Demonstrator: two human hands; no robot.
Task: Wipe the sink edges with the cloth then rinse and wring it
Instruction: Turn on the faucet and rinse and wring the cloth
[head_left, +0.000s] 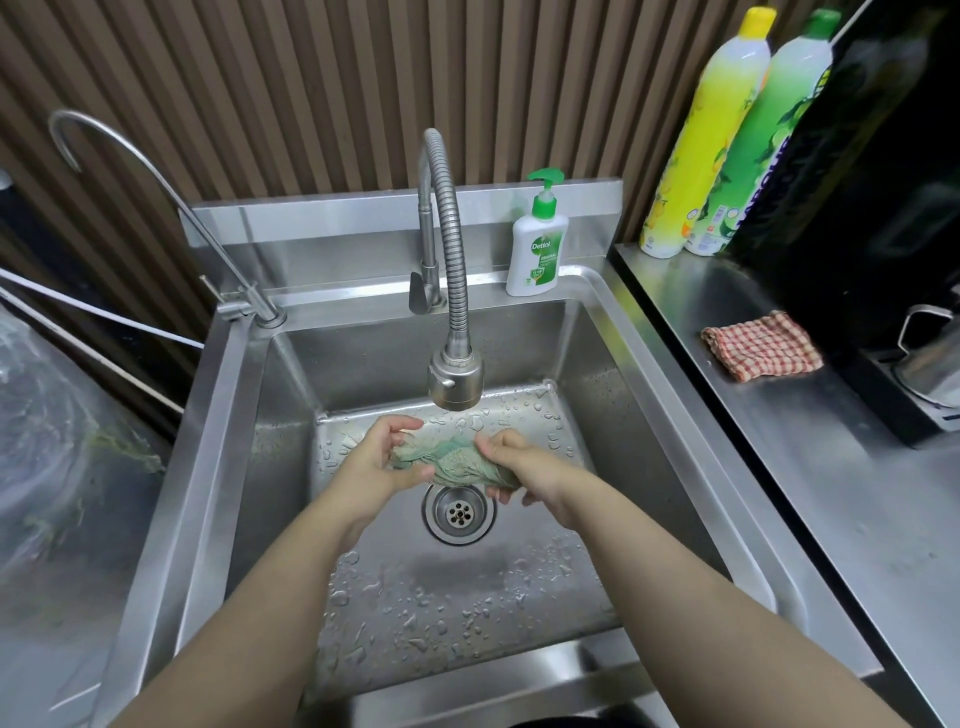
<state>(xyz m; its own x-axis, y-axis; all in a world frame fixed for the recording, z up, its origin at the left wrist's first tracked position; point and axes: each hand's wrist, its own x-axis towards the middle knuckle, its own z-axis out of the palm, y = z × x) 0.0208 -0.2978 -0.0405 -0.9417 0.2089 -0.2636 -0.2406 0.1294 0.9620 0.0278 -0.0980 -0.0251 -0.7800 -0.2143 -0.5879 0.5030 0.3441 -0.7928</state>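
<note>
1. The white pump bottle (536, 253) on the sink's back ledge reads "Dettol" and, below it, "ORIGINAL".
2. The green bottle (768, 140) on the counter (810, 415) bears large letters cut off at the edge, perhaps "HARPIC"; its small print is too blurred to read.

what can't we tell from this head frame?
- Water running or not: no stream is visible under the faucet head.
- How tightly the cloth is twisted: left hand and right hand cover its ends.
- Black appliance on the counter: cut off by the right edge.
- Plastic bag contents: blurred behind the film.
</note>
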